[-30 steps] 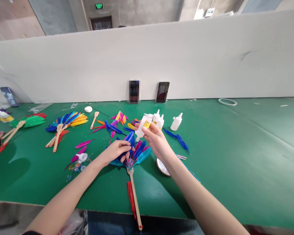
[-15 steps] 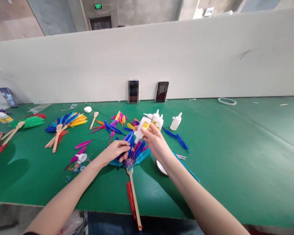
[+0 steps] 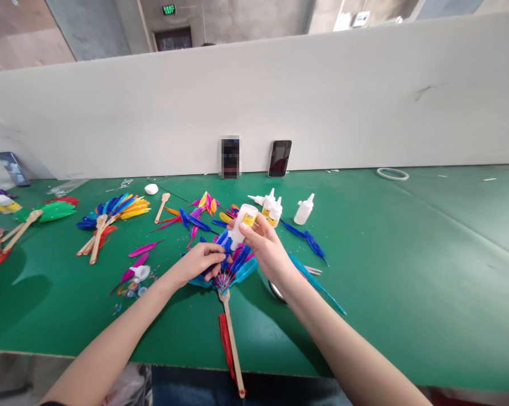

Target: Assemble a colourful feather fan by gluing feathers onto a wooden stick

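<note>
A feather fan (image 3: 232, 344) with blue, magenta and turquoise feathers lies in front of me, its wooden handle pointing toward me past the table edge. A red tassel (image 3: 226, 338) lies along the handle. My left hand (image 3: 204, 260) is pinched on a blue feather (image 3: 226, 241) at the fan's upper left; its fingertips are partly among the feathers. In my right hand (image 3: 266, 243) is a white glue bottle (image 3: 241, 223) with a yellow label, tilted so its nozzle points down, close over the blue feathers beside my left fingertips.
Several glue bottles (image 3: 304, 210) stand behind the fan. Loose feathers (image 3: 199, 221) lie on the green table (image 3: 407, 254). More feather fans (image 3: 100, 225) lie to the left. Two phones (image 3: 280, 158) lean on the white partition (image 3: 343, 101). A round dish (image 3: 275, 290) is partly under my right forearm.
My right hand has moved slightly left and down with the glue bottle, bringing its nozzle closer to the blue feather. My left hand has stayed in nearly the same place.
</note>
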Demonstrator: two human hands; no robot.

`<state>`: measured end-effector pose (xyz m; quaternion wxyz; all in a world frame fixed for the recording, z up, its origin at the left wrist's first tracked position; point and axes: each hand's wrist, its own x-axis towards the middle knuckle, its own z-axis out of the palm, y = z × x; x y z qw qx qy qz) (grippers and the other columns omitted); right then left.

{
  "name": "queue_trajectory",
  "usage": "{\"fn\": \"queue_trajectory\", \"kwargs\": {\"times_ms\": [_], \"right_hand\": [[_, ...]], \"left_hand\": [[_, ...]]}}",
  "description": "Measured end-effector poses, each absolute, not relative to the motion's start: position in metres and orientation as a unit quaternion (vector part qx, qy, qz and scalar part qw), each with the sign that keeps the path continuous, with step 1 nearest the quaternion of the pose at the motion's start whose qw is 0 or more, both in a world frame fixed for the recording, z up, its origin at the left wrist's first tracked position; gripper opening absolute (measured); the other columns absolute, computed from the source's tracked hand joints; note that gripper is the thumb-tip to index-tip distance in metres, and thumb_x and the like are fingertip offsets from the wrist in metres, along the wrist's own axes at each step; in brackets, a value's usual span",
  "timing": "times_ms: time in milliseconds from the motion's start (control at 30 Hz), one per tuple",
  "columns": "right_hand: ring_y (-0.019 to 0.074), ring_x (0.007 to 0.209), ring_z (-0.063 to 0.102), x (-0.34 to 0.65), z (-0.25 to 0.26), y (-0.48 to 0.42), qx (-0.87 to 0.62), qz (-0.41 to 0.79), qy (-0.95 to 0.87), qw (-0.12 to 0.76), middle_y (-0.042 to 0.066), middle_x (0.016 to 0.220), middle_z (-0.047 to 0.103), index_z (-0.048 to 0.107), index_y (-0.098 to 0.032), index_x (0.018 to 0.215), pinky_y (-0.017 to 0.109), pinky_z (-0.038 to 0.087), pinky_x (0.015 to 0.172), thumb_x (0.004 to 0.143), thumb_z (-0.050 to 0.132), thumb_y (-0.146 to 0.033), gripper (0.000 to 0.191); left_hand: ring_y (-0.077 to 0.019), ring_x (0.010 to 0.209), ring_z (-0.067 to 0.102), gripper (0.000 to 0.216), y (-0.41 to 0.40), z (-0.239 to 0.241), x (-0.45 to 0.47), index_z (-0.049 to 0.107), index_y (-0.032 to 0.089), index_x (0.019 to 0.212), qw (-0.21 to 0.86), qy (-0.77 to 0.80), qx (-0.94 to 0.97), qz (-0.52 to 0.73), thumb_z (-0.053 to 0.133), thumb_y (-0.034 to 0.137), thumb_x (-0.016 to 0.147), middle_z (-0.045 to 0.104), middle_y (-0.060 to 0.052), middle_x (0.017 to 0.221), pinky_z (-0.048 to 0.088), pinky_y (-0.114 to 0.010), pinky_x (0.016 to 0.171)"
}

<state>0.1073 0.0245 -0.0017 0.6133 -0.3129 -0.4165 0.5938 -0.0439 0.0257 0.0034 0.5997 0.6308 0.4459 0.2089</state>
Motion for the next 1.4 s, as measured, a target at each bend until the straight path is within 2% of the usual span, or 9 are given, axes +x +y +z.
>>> {"fn": "queue_trajectory", "kwargs": {"times_ms": [567,767,1000,1400], "right_hand": [[0.0205,0.087,0.061,0.1095,0.0005,0.0255,-0.324,0.616,-0.401,0.596,0.001,0.084,0.066,0.055,-0.023,0.085,0.033,0.046,0.075,0.061,0.066,-0.038,0.030],[0.0219,0.092,0.059,0.1129,0.0047,0.0272,-0.322,0.617,-0.410,0.590,0.005,0.092,0.066,0.059,-0.021,0.085,0.035,0.045,0.079,0.064,0.062,-0.041,0.029],[0.0207,0.098,0.056,0.1135,0.0018,0.0259,-0.337,0.601,-0.417,0.593,0.003,0.095,0.066,0.059,-0.022,0.087,0.034,0.041,0.083,0.064,0.064,-0.037,0.027],[0.0181,0.082,0.059,0.1120,0.0002,0.0260,-0.321,0.602,-0.435,0.588,0.001,0.081,0.066,0.056,-0.021,0.084,0.028,0.044,0.065,0.065,0.063,-0.035,0.025]], "left_hand": [[-0.0029,0.027,0.033,0.020,0.0257,0.0018,-0.0436,0.056,0.012,0.067,0.596,0.451,0.631,0.210,0.052,0.031,0.070,0.046,0.007,0.037,0.024,-0.019,0.034],[-0.0028,0.027,0.033,0.022,0.0251,0.0014,-0.0435,0.056,0.011,0.067,0.593,0.450,0.633,0.212,0.052,0.032,0.070,0.047,0.006,0.039,0.024,-0.019,0.035],[-0.0030,0.028,0.033,0.021,0.0255,0.0011,-0.0430,0.057,0.011,0.068,0.588,0.454,0.635,0.211,0.050,0.031,0.070,0.047,0.006,0.039,0.025,-0.019,0.036],[-0.0030,0.028,0.033,0.021,0.0252,0.0012,-0.0424,0.057,0.011,0.069,0.584,0.458,0.637,0.211,0.049,0.030,0.070,0.047,0.006,0.039,0.026,-0.018,0.037]]}}
